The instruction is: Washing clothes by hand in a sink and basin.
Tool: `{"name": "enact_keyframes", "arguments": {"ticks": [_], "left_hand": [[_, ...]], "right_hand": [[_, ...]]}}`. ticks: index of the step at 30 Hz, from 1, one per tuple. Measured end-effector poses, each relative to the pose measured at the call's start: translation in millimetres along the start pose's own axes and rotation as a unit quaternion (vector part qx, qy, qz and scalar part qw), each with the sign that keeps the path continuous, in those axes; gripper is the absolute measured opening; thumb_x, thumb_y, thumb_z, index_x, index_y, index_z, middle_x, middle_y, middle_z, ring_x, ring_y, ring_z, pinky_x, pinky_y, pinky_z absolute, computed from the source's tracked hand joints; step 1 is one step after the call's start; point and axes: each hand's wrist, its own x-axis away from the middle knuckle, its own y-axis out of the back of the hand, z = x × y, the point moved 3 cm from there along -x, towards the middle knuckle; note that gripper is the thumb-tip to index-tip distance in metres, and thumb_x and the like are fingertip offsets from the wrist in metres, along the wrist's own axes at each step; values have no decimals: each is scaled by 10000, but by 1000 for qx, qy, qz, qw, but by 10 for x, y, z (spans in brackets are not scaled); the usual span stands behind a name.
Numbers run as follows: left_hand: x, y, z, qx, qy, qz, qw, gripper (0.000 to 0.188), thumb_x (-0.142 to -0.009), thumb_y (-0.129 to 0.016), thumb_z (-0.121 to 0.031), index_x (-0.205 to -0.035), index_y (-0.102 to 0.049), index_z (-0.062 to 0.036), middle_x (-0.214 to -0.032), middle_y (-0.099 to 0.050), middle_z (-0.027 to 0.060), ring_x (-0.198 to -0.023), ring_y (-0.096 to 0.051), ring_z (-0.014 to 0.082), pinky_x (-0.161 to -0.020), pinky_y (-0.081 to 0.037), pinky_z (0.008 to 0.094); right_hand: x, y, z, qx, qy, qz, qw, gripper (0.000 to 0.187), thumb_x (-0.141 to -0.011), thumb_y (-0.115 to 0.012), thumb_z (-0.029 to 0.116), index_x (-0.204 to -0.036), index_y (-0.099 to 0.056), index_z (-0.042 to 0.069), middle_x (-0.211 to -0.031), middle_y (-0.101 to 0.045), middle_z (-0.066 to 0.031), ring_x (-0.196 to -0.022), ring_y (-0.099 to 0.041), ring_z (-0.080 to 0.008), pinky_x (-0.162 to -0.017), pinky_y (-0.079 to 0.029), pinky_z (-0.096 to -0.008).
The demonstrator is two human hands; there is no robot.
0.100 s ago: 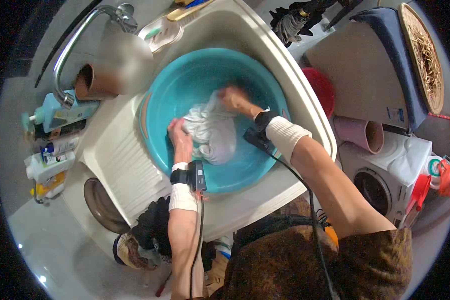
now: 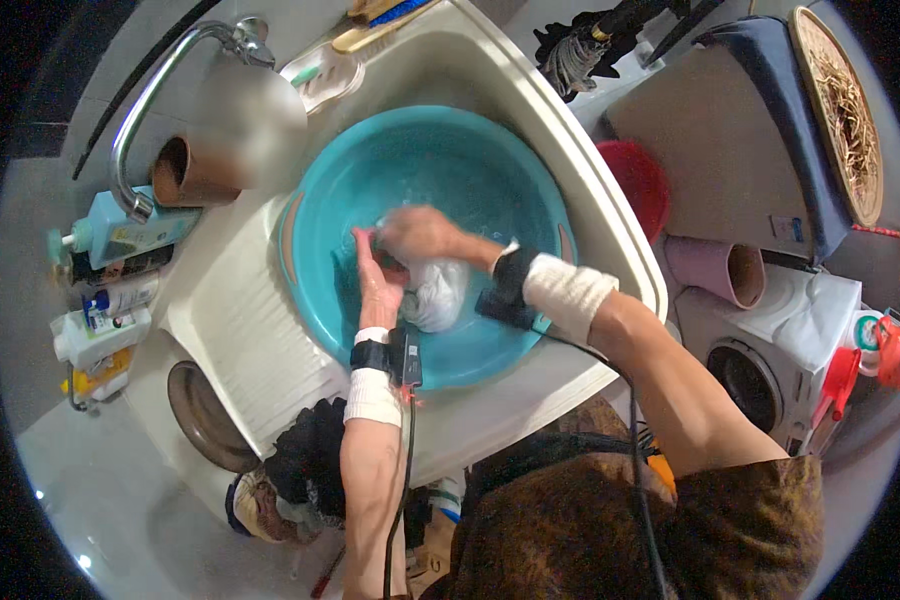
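Inside basin rim (image 2: 436, 112), left hand (image 2: 379, 285), right hand (image 2: 421, 234) on cloth (image 2: 437, 302), room beyond

Cloth (image 2: 436, 303) lies in the basin (image 2: 435, 113), just behind the right hand (image 2: 422, 236) and to the right of the left hand (image 2: 379, 287). The basin sits in the sink (image 2: 577, 128), around the fingers (image 2: 361, 240). Left of the fingers is the washboard (image 2: 255, 335), with bottles (image 2: 120, 235) farther left. The faucet (image 2: 155, 85) stands ahead-left of them; the washing machine (image 2: 785, 330) stands well right and behind, outside the sink.
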Motion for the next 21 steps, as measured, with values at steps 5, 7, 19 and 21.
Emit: {"name": "enact_keyframes", "arguments": {"ticks": [5, 7, 19, 21], "left_hand": [[209, 66, -9, -140, -31, 115, 983, 417, -874, -407, -388, -1149, -441, -76, -1147, -486, 74, -1023, -472, 214, -871, -391, 380], [310, -92, -25, -281, -75, 71, 954, 408, -879, -397, -380, -1139, -455, -71, -1120, -503, 74, -992, -494, 211, -857, -406, 373], [587, -526, -328, -259, -183, -224, 922, 366, -866, -447, -307, -1060, -479, 2, -1104, -510, 96, -1047, -471, 196, -890, -345, 277], [598, -108, -381, -353, -202, -345, 846, 374, -840, -492, -301, -1058, -455, 1, -1060, -501, 79, -1007, -454, 177, -871, -333, 334]], "right_hand": [[-73, -532, 1109, 105, 43, 72, 991, 250, -811, -482, 284, -713, -520, 58, -758, -574, -145, -723, -580, -324, -672, -457, -430], [-132, -549, 1105, 141, 61, 64, 986, 261, -808, -490, 299, -715, -520, 57, -742, -578, -138, -691, -580, -329, -638, -462, -429], [-4, 507, -673, 216, -229, 6, 949, 250, -779, -515, 283, -799, -568, 40, -815, -600, -193, -746, -600, -334, -639, -482, -433], [40, 315, -255, 313, -108, -133, 934, 218, -780, -502, 254, -768, -550, 42, -756, -588, -176, -664, -597, -324, -578, -475, -417]]}}
